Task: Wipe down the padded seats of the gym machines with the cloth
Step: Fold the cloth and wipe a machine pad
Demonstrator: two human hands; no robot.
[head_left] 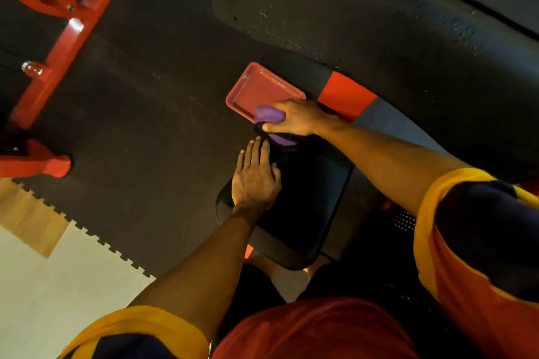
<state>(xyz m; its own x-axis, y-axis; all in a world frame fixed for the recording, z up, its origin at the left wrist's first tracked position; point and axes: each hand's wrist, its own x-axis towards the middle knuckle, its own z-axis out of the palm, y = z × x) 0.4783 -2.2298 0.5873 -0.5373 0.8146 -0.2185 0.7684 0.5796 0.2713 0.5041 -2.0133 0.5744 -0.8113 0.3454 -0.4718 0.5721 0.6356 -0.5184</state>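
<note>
seat [315,198] centre | left grip [255,181] flat on seat's left edge | right grip [296,118] on cloth [269,114] at seat's far end (ahead of left grip) | plate [258,89] just behind cloth | machine frame [62,44] well apart, far left

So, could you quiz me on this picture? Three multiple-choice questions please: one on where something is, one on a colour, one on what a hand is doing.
1. Where is the cloth?
A. Tucked in a pocket
B. In the right hand, at the far end of the padded seat
C. Draped over a forearm

2. What colour is the cloth?
A. Purple
B. White
C. Green

3. How is the left hand placed?
A. Clenched in a fist in the air
B. Flat on the padded seat, fingers straight
C. Gripping the cloth

Answers:
1 B: the right hand's fingers are curled round the cloth at the seat's far edge.
2 A: the fabric bulging out of the grip is plainly purple.
3 B: the palm lies on the black pad with the fingers stretched out.
</note>
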